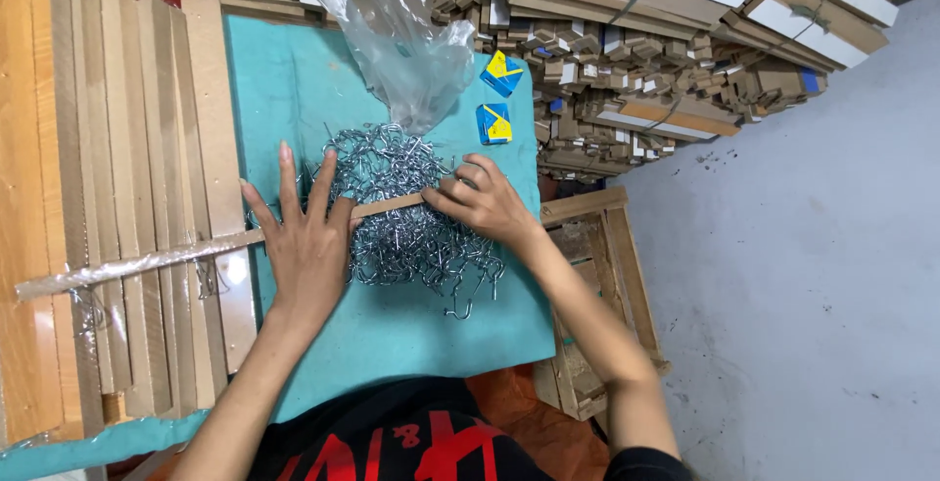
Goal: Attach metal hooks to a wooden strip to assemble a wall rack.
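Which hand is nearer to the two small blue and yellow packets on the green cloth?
The right hand is nearer: it lies just below the packets. The left hand lies farther away, across the pile of metal hooks.

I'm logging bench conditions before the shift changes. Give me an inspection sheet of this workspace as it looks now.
Surface: teal cloth covering the bench.
Job's things: long wooden strip, partly film-wrapped, lying across a heap of metal hooks.
Clutter: clear plastic bag behind the heap; two small blue and yellow packets.
Hands: left hand flat on the strip; right hand pinching its end.
Cables: nothing seen.
Surroundings: wooden boards at left, stacked frame pieces behind, grey floor at right.
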